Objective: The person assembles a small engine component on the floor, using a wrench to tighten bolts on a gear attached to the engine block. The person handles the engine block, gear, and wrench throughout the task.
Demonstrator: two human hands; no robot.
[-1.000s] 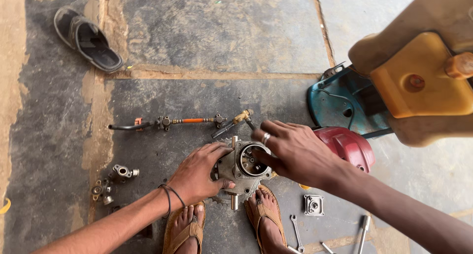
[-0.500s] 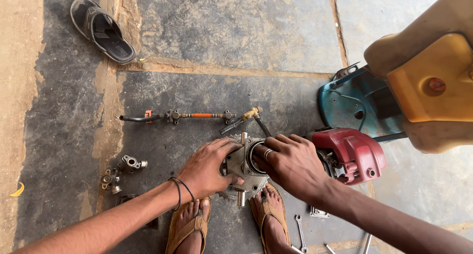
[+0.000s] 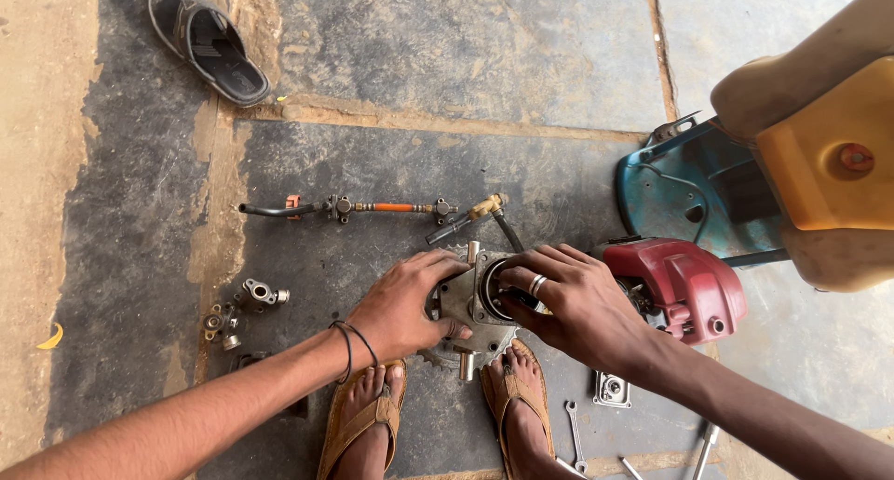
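Both hands work the grey metal engine housing (image 3: 470, 303) on the floor, left hand (image 3: 402, 305) gripping its side, right hand (image 3: 568, 298) clasping the round opening, steadying it for careful handling

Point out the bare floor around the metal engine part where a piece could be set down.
Widest bare patch: the dark slab beyond the orange-banded pipe, right of the sandal. Another lies between the pipe and the small fittings. It is crowded by the left hand and right hand on the engine part, the red cover, and the spanners near the feet.
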